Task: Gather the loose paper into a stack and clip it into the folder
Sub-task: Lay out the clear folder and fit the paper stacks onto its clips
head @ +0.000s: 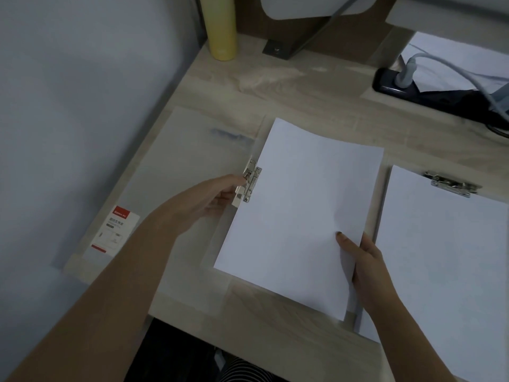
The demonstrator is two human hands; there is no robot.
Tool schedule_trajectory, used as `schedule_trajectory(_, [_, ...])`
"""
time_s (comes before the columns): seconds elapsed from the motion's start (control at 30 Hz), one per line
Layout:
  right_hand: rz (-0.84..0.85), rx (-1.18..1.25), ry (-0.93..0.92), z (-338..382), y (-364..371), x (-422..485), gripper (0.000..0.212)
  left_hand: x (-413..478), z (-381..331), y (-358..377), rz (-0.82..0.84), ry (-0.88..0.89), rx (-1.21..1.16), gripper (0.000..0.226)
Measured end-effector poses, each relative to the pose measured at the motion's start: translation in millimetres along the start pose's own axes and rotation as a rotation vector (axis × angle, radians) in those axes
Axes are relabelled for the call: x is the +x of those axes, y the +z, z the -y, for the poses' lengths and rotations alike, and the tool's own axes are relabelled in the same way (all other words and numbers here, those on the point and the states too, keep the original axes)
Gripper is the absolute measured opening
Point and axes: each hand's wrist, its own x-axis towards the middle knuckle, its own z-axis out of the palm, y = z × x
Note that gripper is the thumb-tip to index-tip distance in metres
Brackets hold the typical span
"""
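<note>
A translucent folder lies open on the wooden desk, its cover spread to the left with a red and white label. A stack of white paper lies on the folder's right half. Along the paper's left edge sits the folder's metal clip, its lever raised. My left hand grips that lever. My right hand pinches the paper's lower right edge, thumb on top.
A second board with white paper under a metal clip lies right of the folder. A yellow bottle stands at the back. A black power strip with cables lies at the back right. The desk's front edge is close.
</note>
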Motion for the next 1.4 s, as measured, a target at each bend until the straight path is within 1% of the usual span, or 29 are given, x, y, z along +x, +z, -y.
schedule_trajectory(0.03, [-0.004,-0.001,-0.001,-0.3,0.0,0.0,0.025,-1.1,2.0,0.0,0.029,-0.009,-0.020,0.031])
schedule_trajectory(0.13, [-0.004,-0.009,-0.004,-0.1,0.0,-0.8,0.023,-3.1,11.5,-1.8,0.100,-0.024,-0.051,0.031])
schedule_trajectory(0.2, [-0.009,-0.027,-0.007,-0.2,-0.7,-1.0,0.024,-5.7,17.7,-2.3,0.122,0.010,-0.064,0.025])
schedule_trajectory(0.37, [-0.004,-0.034,0.002,0.3,-2.1,-0.6,0.027,-4.7,28.1,6.1,-0.039,0.071,-0.100,0.028])
schedule_trajectory(0.53, [-0.005,-0.031,0.009,-1.0,-2.7,1.4,0.024,-0.1,35.4,9.8,-0.140,0.120,-0.118,0.029])
schedule_trajectory(0.7, [0.033,-0.054,-0.005,-1.5,-5.8,2.1,0.025,3.7,42.5,11.3,-0.175,0.142,-0.111,0.028])
schedule_trajectory(0.77, [0.012,-0.095,-0.027,-2.3,-4.6,1.1,0.031,3.2,43.3,9.4,-0.166,0.134,-0.109,0.027])
schedule_trajectory(0.8, [-0.022,-0.154,-0.055,-1.9,-1.9,0.6,0.035,3.0,43.5,9.0,-0.166,0.129,-0.105,0.026])
schedule_trajectory(0.93, [-0.249,-0.484,-0.193,3.2,11.7,-4.7,0.056,-10.1,35.5,15.6,-0.214,0.149,-0.072,0.022])
schedule_trajectory(1.0, [-0.311,-0.795,-0.300,5.1,10.9,-8.0,0.060,-23.1,25.9,22.3,-0.231,0.188,-0.097,0.016])
schedule_trajectory(1.03, [-0.291,-0.953,-0.354,5.8,8.6,-9.4,0.058,-30.8,19.5,26.8,-0.232,0.215,-0.116,0.012])
schedule_trajectory(1.07, [-0.222,-1.049,-0.383,9.8,6.9,-12.1,0.055,-39.8,11.6,32.1,-0.230,0.248,-0.126,0.007])
schedule_trajectory(1.1, [-0.129,-1.066,-0.358,14.0,6.9,-13.4,0.054,-49.4,2.8,38.4,-0.227,0.282,-0.133,0.005])
schedule_trajectory(1.17, [0.022,-0.991,-0.247,29.2,7.0,-21.3,0.057,-69.5,-16.8,54.8,-0.210,0.364,-0.149,0.004])
schedule_trajectory(1.23, [0.115,-0.865,-0.166,47.4,1.5,-32.8,0.055,-87.6,-37.8,77.1,-0.164,0.453,-0.151,0.009])
schedule_trajectory(1.3, [0.203,-0.649,-0.113,63.8,-10.6,-45.8,0.051,-98.3,-54.5,100.7,-0.098,0.519,-0.120,0.014])
schedule_trajectory(1.37, [0.271,-0.361,-0.032,80.0,-32.9,-62.2,0.047,-103.0,-69.7,128.8,-0.019,0.567,-0.079,0.017])
schedule_trajectory(1.4, [0.294,-0.233,-0.016,87.6,-45.4,-69.7,0.053,-101.6,-74.3,142.4,0.021,0.579,-0.050,0.018])
